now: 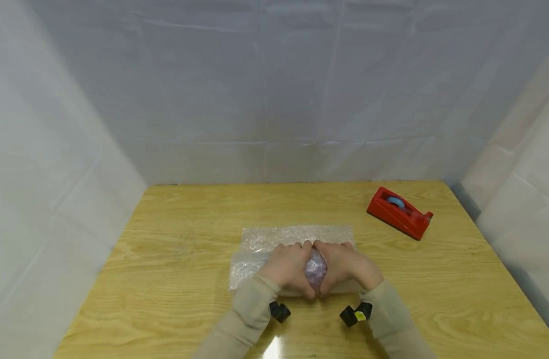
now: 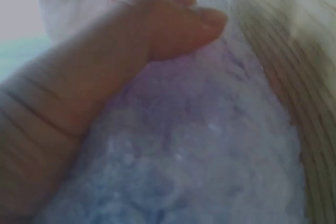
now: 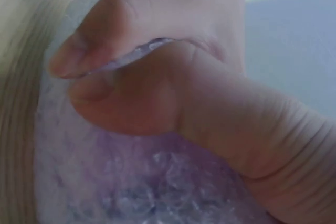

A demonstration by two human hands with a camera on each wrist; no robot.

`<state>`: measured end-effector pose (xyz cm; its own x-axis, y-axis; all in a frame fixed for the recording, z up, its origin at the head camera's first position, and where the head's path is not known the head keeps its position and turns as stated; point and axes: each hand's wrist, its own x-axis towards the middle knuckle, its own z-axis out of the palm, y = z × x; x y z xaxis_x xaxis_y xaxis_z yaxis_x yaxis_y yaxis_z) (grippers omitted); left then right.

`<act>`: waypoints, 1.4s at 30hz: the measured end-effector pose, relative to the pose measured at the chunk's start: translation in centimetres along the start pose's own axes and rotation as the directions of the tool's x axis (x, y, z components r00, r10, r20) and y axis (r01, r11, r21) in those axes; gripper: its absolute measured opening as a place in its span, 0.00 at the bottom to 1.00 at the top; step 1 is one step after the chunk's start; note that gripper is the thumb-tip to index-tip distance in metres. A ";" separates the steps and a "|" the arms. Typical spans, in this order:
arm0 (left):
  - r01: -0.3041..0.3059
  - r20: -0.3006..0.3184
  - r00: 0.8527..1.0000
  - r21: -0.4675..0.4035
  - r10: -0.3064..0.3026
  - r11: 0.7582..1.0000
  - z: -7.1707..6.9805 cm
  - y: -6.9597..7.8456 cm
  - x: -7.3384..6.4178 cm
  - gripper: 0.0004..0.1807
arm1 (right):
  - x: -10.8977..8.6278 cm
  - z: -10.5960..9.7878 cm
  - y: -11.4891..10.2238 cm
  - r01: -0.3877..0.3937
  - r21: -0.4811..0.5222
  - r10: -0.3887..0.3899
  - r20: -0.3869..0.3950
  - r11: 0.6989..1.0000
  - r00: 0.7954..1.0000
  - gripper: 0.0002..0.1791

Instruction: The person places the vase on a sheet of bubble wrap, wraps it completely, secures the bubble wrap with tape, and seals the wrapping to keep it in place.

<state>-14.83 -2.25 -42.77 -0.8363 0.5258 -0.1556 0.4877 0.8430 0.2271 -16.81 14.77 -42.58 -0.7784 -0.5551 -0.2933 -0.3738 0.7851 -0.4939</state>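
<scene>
One purplish bundle (image 1: 316, 271) in bubble wrap (image 1: 296, 234) was held between two hands at the lower centre of the head view; the left hand (image 1: 288, 267) and the right hand (image 1: 344, 264) were both curled round it. Whether one sheet or two was laid there could not be told. One red tape dispenser (image 1: 402, 215), fitted with one blue roll (image 1: 396, 202), was seen at right on the single wooden worktop (image 1: 175, 259).

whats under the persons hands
Bubble wrap, purplish where it shows between the left hand and right hand, on the wooden table. Whatever lies directly beneath the palms is covered.
</scene>
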 end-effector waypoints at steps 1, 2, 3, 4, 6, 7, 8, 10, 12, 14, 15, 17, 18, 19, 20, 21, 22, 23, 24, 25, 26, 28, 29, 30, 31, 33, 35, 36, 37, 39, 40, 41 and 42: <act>-0.004 0.004 1.000 -0.006 0.004 1.000 0.0 -0.1 0.1 0.59 | 0.1 -0.1 0.0 -0.005 0.008 0.005 0.011 1.000 1.000 0.51; -0.006 0.011 1.000 -0.016 0.006 1.000 0.0 -0.3 0.2 0.60 | 0.2 -0.2 0.1 -0.009 0.013 0.009 0.021 1.000 1.000 0.52; -0.008 0.018 1.000 -0.027 0.009 1.000 0.0 -0.4 0.3 0.60 | 0.3 -0.3 0.1 -0.013 0.019 0.013 0.033 1.000 0.999 0.51; -0.009 0.022 1.000 -0.039 0.010 0.999 0.0 -0.5 0.4 0.62 | 0.4 -0.5 0.1 -0.017 0.027 0.016 0.043 0.999 0.999 0.52; -0.008 0.034 0.999 -0.068 0.011 0.998 0.0 -0.8 0.6 0.63 | 0.6 -0.7 0.1 -0.031 0.045 0.028 0.068 0.999 0.997 0.52; -0.009 0.039 0.999 -0.083 0.013 0.996 -0.1 -0.9 0.7 0.63 | 0.6 -0.8 0.1 -0.038 0.052 0.034 0.079 0.998 0.996 0.53; -0.011 0.042 0.999 -0.097 0.015 0.995 -0.1 -1.0 0.8 0.63 | 0.7 -0.9 0.1 -0.045 0.065 0.039 0.091 0.997 0.995 0.52; -0.017 0.041 0.999 -0.106 0.021 0.994 -0.1 -1.2 0.9 0.62 | 0.9 -1.1 0.2 -0.059 0.091 0.048 0.111 0.994 0.993 0.52; -0.020 0.039 0.999 -0.112 0.025 0.994 -0.2 -1.3 0.9 0.59 | 1.0 -1.1 0.2 -0.063 0.116 0.047 0.130 0.991 0.990 0.50; -0.020 0.034 0.999 -0.120 0.024 0.993 -0.2 -1.5 0.9 0.56 | 1.1 -1.2 0.4 -0.058 0.153 0.035 0.149 0.987 0.988 0.48; -0.019 0.030 0.999 -0.125 0.023 0.992 -0.2 -1.5 0.9 0.55 | 1.2 -1.2 0.4 -0.052 0.168 0.026 0.156 0.984 0.987 0.47; -0.014 0.023 1.000 -0.146 0.018 0.989 -0.3 -1.6 0.9 0.53 | 1.3 -1.3 0.6 -0.041 0.197 0.008 0.167 0.980 0.986 0.45; -0.012 0.020 1.000 -0.149 0.015 0.989 -0.4 -1.6 0.9 0.52 | 1.4 -1.3 0.8 -0.035 0.211 -0.002 0.173 0.977 0.985 0.43; -0.007 0.019 1.000 -0.147 0.010 0.989 -0.5 -1.6 0.9 0.52 | 1.5 -1.4 0.9 -0.031 0.224 -0.009 0.179 0.974 0.984 0.42; -0.003 0.016 1.000 -0.141 0.005 0.990 -0.5 -1.7 0.9 0.51 | 1.6 -1.5 1.0 -0.025 0.231 -0.018 0.183 0.973 0.983 0.40; 0.003 0.016 1.000 -0.130 -0.001 0.992 -0.6 -1.6 0.8 0.51 | 1.7 -1.5 1.1 -0.022 0.237 -0.024 0.187 0.971 0.982 0.40; 0.009 0.018 1.000 -0.113 -0.007 0.994 -0.7 -1.6 0.8 0.51 | 1.8 -1.6 1.2 -0.017 0.245 -0.032 0.193 0.969 0.981 0.39; 0.014 0.020 1.000 -0.094 -0.012 0.995 -0.8 -1.6 0.8 0.52 | 1.9 -1.6 1.3 -0.012 0.251 -0.040 0.200 0.968 0.979 0.38; 0.018 0.024 1.000 -0.079 -0.016 0.997 -0.8 -1.6 0.8 0.53 | 2.0 -1.7 1.3 -0.009 0.258 -0.047 0.207 0.966 0.977 0.38; 0.021 0.028 0.999 -0.071 -0.019 0.997 -0.9 -1.6 0.7 0.53 | 2.0 -1.7 1.4 -0.003 0.261 -0.055 0.215 0.965 0.975 0.38; 0.022 0.031 0.999 -0.067 -0.020 0.998 -0.9 -1.6 0.7 0.53 | 2.1 -1.8 1.4 0.002 0.266 -0.063 0.223 0.964 0.973 0.39; 0.019 0.033 0.999 -0.070 -0.017 0.997 -1.0 -1.5 0.7 0.54 | 2.2 -1.8 1.5 0.003 0.284 -0.074 0.238 0.959 0.969 0.43; 0.015 0.029 0.999 -0.078 -0.013 0.997 -1.1 -1.5 0.7 0.54 | 2.2 -1.9 1.5 0.003 0.291 -0.077 0.243 0.957 0.967 0.45; 0.010 0.026 1.000 -0.084 -0.008 0.996 -1.1 -1.5 0.6 0.55 | 2.3 -1.9 1.5 0.002 0.296 -0.080 0.249 0.955 0.965 0.49; 0.003 0.021 1.000 -0.087 -0.002 0.996 -1.2 -1.5 0.6 0.56 | 2.3 -1.9 1.5 0.001 0.303 -0.082 0.254 0.953 0.964 0.51; -0.011 0.003 1.000 -0.076 0.011 0.997 -1.2 -1.4 0.6 0.56 | 2.4 -2.0 1.5 -0.004 0.318 -0.083 0.262 0.948 0.961 0.55; -0.018 -0.015 1.000 -0.055 0.017 0.998 -1.2 -1.2 0.6 0.56 | 2.4 -2.0 1.5 -0.001 0.323 -0.090 0.267 0.946 0.960 0.55; -0.018 -0.022 1.000 -0.040 0.017 0.999 -1.2 -1.1 0.6 0.56 | 2.4 -2.1 1.5 -0.004 0.321 -0.087 0.270 0.947 0.959 0.53; -0.017 -0.028 0.999 -0.024 0.016 1.000 -1.1 -1.0 0.6 0.56 | 2.5 -2.1 1.6 -0.008 0.320 -0.084 0.273 0.947 0.958 0.52; -0.011 -0.041 0.999 0.012 0.011 1.000 -0.9 -0.6 0.5 0.56 | 2.5 -2.0 1.7 -0.005 0.318 -0.087 0.273 0.948 0.958 0.49; -0.005 -0.048 0.999 0.030 0.006 1.000 -0.7 -0.4 0.4 0.56 | 2.5 -2.0 1.7 -0.007 0.319 -0.085 0.274 0.948 0.958 0.48; 0.000 -0.054 0.999 0.047 0.002 0.999 -0.5 -0.3 0.4 0.57 | 2.5 -1.9 1.8 -0.007 0.318 -0.085 0.274 0.948 0.958 0.48; 0.006 -0.059 0.998 0.059 -0.003 0.998 -0.3 -0.1 0.4 0.57 | 2.4 -1.9 1.8 -0.006 0.321 -0.086 0.271 0.947 0.959 0.47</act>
<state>-15.30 -2.20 -42.54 -0.8509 0.5159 -0.0989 0.4966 0.8514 0.1687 -20.34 15.35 -42.58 -0.5774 -0.6742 -0.4605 -0.1879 0.6587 -0.7286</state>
